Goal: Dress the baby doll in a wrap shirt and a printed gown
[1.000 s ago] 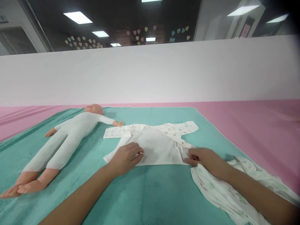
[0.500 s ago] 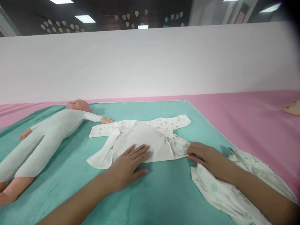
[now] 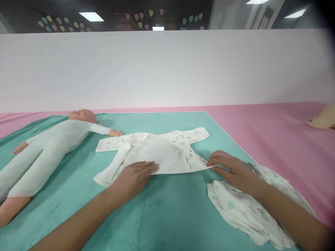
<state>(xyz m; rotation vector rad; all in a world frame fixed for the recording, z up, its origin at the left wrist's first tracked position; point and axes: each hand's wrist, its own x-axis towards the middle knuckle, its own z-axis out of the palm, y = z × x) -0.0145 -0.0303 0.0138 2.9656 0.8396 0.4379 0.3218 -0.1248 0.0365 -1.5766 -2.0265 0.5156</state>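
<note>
A white infant wrap shirt [image 3: 162, 153] lies spread on a teal blanket [image 3: 170, 212], sleeves out to either side, near the middle of the view and just right of a baby doll [image 3: 52, 143]. The left hand [image 3: 133, 176] rests flat on the shirt's lower hem, fingers straight and close together, gripping nothing; the palm hides the hem beneath it. The right hand [image 3: 230, 168] meets the hem's right corner with its fingertips, the thumb low beside them, but whether cloth is pinched between thumb and fingers cannot be told. The right forearm lies across a second, printed garment [image 3: 243, 209], crumpled, so its shape is hard to read — its far part is covered by the arm. The doll lies on its back in a pale bodysuit; its feet are cut off at the left edge. Beyond the blanket is a pink sheet [image 3: 274, 129], then a white partition [image 3: 167, 69]. At the right edge a tan object [image 3: 321, 119] is only partly in view — too blurred to name.
</note>
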